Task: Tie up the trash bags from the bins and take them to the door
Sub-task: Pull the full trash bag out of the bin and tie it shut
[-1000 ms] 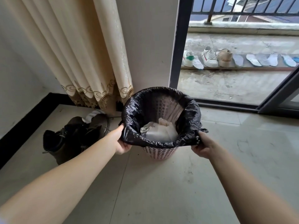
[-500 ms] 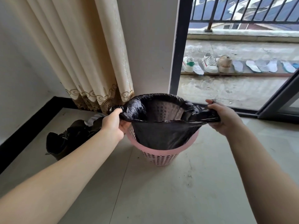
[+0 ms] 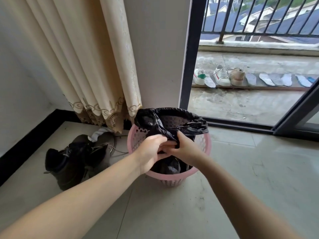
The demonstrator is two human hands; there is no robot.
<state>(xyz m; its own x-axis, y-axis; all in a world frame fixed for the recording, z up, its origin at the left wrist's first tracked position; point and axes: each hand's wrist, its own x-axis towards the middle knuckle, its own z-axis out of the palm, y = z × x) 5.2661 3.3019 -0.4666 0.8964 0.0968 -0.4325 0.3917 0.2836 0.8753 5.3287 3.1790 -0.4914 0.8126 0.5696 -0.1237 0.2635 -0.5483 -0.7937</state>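
Observation:
A pink perforated bin (image 3: 136, 138) stands on the tiled floor by the wall. Inside it sits a black trash bag (image 3: 151, 120), its rim pulled off the near side of the bin and still draped over the far side. My left hand (image 3: 151, 151) and my right hand (image 3: 183, 149) meet over the middle of the bin. Each grips a gathered strip of the bag's edge, and the two strips cross between them. The bag's contents are hidden.
Dark boots (image 3: 72, 157) and a white sock (image 3: 99, 133) lie left of the bin under a cream curtain (image 3: 96, 66). A black-framed sliding door (image 3: 187, 54) stands open behind the bin. Shoes (image 3: 221, 75) and insoles line the balcony beyond.
Both hands lifted the bag's rim off the sides of the bin, then brought the two gathered edges together over the middle. The view has shifted closer to the bin.

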